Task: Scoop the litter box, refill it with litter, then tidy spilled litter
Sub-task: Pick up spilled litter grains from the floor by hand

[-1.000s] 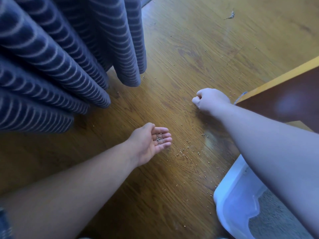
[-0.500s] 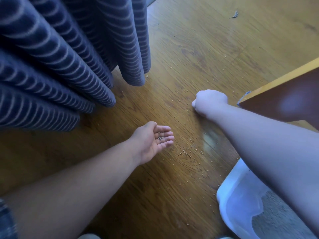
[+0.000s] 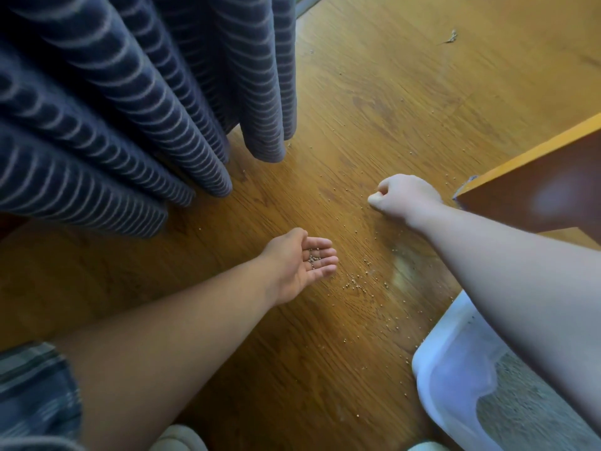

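Two bare forearms reach over a wooden floor [image 3: 406, 92] in the head view. Left hand [image 3: 300, 265]: palm up, fingers relaxed and straight, carrying a small heap of litter granules [image 3: 313, 256] at the base of the fingers. Right hand [image 3: 403, 196]: clenched, thumb against the forefinger, knuckles at the floor; whether it encloses anything cannot be told. Spilled litter [image 3: 356, 283] lies scattered on the boards between the two hands and thins out toward the litter box [image 3: 455, 369], a white plastic tray at lower right, partly under the right forearm, with grey litter [image 3: 527, 408] inside. Dark blue striped curtain [image 3: 130, 109] hangs at upper left, its folds ending at the floor. Brown furniture panel [image 3: 536, 196] with a yellow edge stands just beside the right hand.
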Action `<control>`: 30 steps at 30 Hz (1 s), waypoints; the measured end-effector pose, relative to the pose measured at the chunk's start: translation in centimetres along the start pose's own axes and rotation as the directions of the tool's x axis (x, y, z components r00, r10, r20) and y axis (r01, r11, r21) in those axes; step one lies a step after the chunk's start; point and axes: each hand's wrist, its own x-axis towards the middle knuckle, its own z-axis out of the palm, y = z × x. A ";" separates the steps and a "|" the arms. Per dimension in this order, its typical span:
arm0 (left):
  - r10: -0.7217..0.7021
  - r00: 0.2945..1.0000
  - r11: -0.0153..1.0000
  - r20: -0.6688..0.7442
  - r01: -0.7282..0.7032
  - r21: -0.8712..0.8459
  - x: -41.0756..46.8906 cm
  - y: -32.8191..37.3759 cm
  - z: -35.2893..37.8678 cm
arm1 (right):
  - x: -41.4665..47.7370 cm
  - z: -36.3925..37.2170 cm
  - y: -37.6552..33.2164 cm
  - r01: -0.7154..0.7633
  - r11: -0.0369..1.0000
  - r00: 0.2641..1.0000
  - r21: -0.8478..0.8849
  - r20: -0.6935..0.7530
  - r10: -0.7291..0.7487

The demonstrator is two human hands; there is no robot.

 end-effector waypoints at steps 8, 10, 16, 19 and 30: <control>-0.066 0.984 0.996 0.168 0.054 0.074 0.1 -1.7 1.2 | -11.3 -0.5 -5.9 0.535 0.844 0.828 0.017 0.188 -0.529; -0.085 0.976 0.994 0.203 0.070 0.082 0.4 -2.1 1.2 | -12.0 -0.4 -5.8 0.564 0.824 0.807 -0.059 0.250 -0.535; -0.072 0.989 0.996 0.127 0.066 0.052 0.5 -2.0 1.4 | -10.6 -0.7 -2.0 0.430 0.894 0.848 0.123 0.284 -0.447; -0.023 0.997 0.996 0.076 0.016 0.088 0.7 -1.4 1.3 | -7.9 -0.4 -0.3 0.339 0.920 0.896 0.199 0.229 -0.380; -0.016 1.000 0.998 0.025 0.014 0.059 0.9 -1.5 -0.6 | 0.9 3.0 2.1 0.072 0.972 0.982 0.222 -0.188 -0.030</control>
